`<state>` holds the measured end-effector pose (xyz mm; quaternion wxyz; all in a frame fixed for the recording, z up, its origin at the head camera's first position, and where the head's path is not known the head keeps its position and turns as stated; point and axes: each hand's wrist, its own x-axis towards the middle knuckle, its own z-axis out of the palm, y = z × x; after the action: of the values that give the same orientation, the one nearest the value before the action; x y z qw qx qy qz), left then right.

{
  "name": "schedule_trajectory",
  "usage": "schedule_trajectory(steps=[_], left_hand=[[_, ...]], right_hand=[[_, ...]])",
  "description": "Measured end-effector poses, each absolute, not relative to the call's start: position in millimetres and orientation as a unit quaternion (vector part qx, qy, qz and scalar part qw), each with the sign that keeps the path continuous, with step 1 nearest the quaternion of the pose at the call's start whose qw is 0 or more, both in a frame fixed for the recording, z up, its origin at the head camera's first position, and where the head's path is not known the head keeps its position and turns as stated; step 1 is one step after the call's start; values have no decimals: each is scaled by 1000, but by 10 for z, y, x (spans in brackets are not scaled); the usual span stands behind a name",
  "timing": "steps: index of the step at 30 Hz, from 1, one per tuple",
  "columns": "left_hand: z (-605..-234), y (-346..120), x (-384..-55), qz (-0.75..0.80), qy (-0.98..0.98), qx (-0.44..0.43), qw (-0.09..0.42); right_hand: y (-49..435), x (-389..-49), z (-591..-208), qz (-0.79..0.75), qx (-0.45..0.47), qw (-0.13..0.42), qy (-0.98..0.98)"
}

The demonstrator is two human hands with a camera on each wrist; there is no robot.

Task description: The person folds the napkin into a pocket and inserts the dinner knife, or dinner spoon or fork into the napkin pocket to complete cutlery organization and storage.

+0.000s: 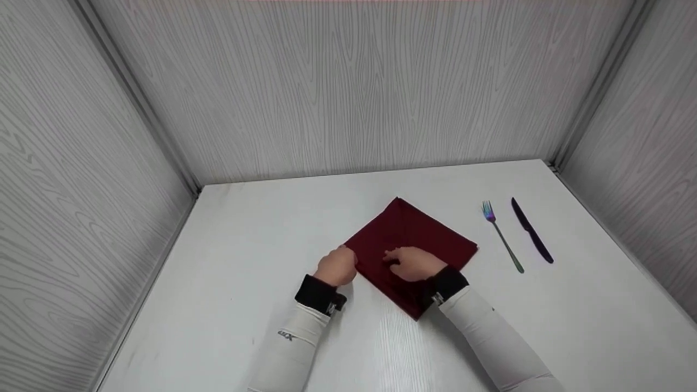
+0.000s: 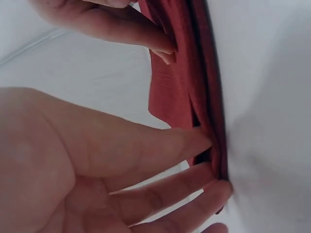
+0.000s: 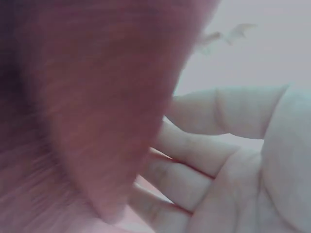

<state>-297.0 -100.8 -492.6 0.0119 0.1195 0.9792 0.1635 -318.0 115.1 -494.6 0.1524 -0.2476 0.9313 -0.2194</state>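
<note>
A dark red cloth napkin (image 1: 435,231), folded into a layered square, lies on the white table with one corner toward the back. At its left corner my left hand (image 1: 336,267) pinches the edge; the left wrist view shows the thumb (image 2: 189,141) and fingers at the folded layers. Over the middle of the cloth, my right hand (image 1: 415,264) reaches leftward, its fingers touching the surface. In the right wrist view a blurred part of the napkin (image 3: 107,97) hides those fingertips.
To the right of the napkin lie a fork (image 1: 503,239) with iridescent tines and a dark knife (image 1: 531,228), side by side. Grey wood-grain panels (image 1: 348,87) enclose the white table (image 1: 261,228) at the back, left and right.
</note>
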Motion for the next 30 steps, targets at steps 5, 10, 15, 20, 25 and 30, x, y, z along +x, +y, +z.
schedule_trajectory(steps=[5,10,15,20,25,30], left_hand=[[-4898,-1004,-2967,169,976,131,44],[-4891,-998,-2974,153,976,141,57],[-4877,-981,-2963,139,978,133,78],[-4867,-958,-2961,152,984,87,33],[-4925,-922,-2986,182,977,114,-11],[-5022,-880,-2995,152,976,159,7]], right_hand=[[1153,-3177,-4945,-209,-250,168,930],[1073,-3148,-4995,-222,-254,183,923],[1028,-3134,-5027,-235,-245,188,922],[1023,-3145,-5031,-232,-239,190,923],[1034,-3151,-5005,-238,-250,170,923],[1002,-3248,-4948,-272,-246,117,923]])
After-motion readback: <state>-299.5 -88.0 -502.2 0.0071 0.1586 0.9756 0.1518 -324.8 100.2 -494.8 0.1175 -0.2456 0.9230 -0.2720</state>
